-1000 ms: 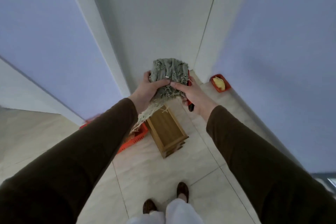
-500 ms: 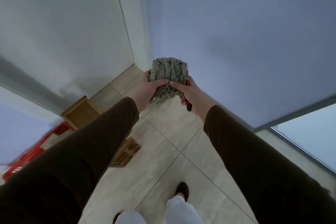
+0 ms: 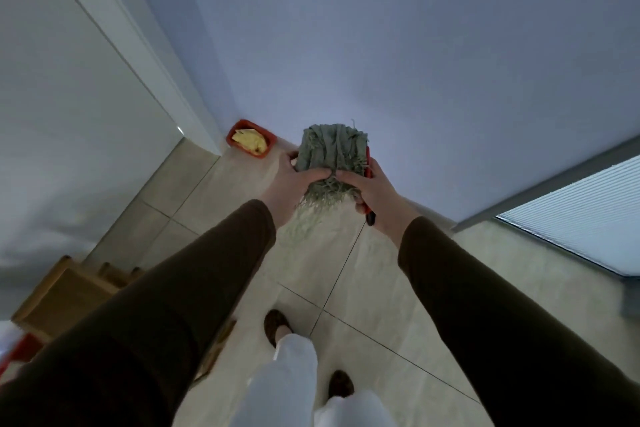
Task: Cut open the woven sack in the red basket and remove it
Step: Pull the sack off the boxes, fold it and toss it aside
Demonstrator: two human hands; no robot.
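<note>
Both hands, left (image 3: 292,180) and right (image 3: 369,185), clamp the bundled sack (image 3: 330,156); best keep that cutter (image 3: 370,215) tucked away from the fingers.

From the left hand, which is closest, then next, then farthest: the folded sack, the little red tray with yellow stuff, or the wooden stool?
1. The folded sack: gripped in the left hand itself.
2. The little red tray: on the floor by the wall corner, ahead and left.
3. The wooden stool: far left, near the picture's edge.

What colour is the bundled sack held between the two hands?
Dull grey-green, with paler frayed strands hanging below; the woven sack shows best in the head view, the only one.
</note>
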